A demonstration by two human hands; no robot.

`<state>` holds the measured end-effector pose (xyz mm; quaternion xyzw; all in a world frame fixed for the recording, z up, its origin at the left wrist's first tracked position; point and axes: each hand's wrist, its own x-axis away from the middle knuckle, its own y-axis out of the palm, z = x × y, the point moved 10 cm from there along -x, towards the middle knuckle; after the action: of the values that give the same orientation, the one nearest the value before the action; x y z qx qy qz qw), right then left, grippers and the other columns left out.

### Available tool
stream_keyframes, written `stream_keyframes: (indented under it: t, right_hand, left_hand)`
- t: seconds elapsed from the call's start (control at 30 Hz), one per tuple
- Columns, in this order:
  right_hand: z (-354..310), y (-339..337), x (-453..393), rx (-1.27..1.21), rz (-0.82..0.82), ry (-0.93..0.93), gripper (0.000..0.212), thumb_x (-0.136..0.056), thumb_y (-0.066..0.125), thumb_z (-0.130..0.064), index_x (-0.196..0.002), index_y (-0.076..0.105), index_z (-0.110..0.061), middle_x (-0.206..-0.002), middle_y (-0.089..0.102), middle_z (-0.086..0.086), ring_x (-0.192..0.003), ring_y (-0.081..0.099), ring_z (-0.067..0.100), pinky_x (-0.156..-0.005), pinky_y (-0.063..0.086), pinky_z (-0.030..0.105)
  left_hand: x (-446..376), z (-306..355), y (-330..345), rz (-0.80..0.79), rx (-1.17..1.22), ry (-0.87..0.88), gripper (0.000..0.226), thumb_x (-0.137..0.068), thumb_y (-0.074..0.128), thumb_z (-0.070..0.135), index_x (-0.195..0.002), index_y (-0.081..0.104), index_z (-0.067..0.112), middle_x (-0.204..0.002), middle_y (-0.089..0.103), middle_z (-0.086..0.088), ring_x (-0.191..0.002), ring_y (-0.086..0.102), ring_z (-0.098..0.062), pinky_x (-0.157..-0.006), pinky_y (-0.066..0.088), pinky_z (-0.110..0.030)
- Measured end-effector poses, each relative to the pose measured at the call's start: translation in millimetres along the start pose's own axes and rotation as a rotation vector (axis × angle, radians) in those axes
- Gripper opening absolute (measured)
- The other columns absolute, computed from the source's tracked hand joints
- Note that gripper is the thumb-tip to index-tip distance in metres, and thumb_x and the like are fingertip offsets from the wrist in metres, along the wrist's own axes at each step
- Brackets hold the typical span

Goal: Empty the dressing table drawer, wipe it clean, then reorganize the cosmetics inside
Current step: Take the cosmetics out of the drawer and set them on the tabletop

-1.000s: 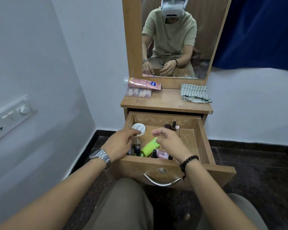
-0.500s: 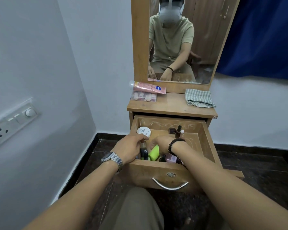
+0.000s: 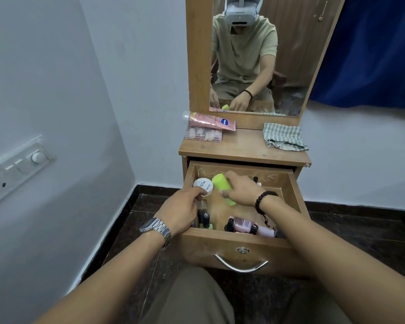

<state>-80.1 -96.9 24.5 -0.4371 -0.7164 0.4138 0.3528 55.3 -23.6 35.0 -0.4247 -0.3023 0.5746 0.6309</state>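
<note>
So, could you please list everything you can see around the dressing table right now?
green bottle: one, lime green, lifted in the drawer by the right hand
white jar: one, white lid, drawer's left side, at the left fingertips
small bottles: several, pink and dark-capped, drawer's front
drawer: one, wooden, pulled open
pink tube: one, tabletop, left
clear case: one, under the tube
checked cloth: one, green-white, tabletop right
mirror: one, wood-framed
switch panel: one, left wall
left hand: watch on wrist
right hand: bead bracelet
</note>
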Motion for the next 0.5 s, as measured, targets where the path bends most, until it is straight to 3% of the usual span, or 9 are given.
stream_keyframes:
  t: [0.07,0.2,0.33,0.5]
  right_hand:
    - [3.4,-13.4,-0.3,-0.156,0.080,0.018,0.045,-0.091,0.060,-0.036,-0.126,0.047,-0.011,-0.116,0.063,0.012,-0.106,0.059,0.029,-0.079,0.045,0.033]
    - [4.9,-28.4,-2.9,-0.414,0.172,-0.001,0.040,-0.092,0.058,-0.041,-0.119,0.047,-0.013,-0.114,0.065,0.010,-0.105,0.062,0.028,-0.088,0.053,0.049]
    - [2.2,-33.9,-8.8,-0.646,0.168,0.038,0.044,-0.093,0.059,-0.037,-0.129,0.045,-0.017,-0.123,0.059,0.005,-0.108,0.062,0.021,-0.074,0.061,0.038]
    - [-14.0,-62.9,-31.9,-0.617,0.307,-0.031,0.043,-0.083,0.071,-0.036,-0.118,0.053,-0.019,-0.115,0.063,0.003,-0.103,0.063,0.021,-0.087,0.056,0.046]
  left_hand:
    - [0.7,-0.1,-0.2,-0.001,-0.012,-0.007,0.037,-0.093,0.043,0.012,-0.127,0.053,0.024,-0.121,0.062,0.002,-0.106,0.058,-0.020,-0.088,0.051,-0.040]
    - [1.8,-0.5,0.4,-0.007,-0.008,-0.012,0.039,-0.093,0.042,0.012,-0.127,0.053,0.026,-0.120,0.063,0.003,-0.107,0.057,-0.019,-0.088,0.051,-0.039]
    - [2.8,0.1,-0.6,0.004,-0.009,-0.010,0.036,-0.094,0.043,0.014,-0.126,0.054,0.025,-0.121,0.063,0.002,-0.106,0.058,-0.018,-0.088,0.051,-0.039]
    - [3.6,1.9,-0.8,0.015,-0.011,0.004,0.032,-0.097,0.042,0.021,-0.126,0.053,0.026,-0.123,0.061,0.000,-0.106,0.058,-0.019,-0.087,0.051,-0.037]
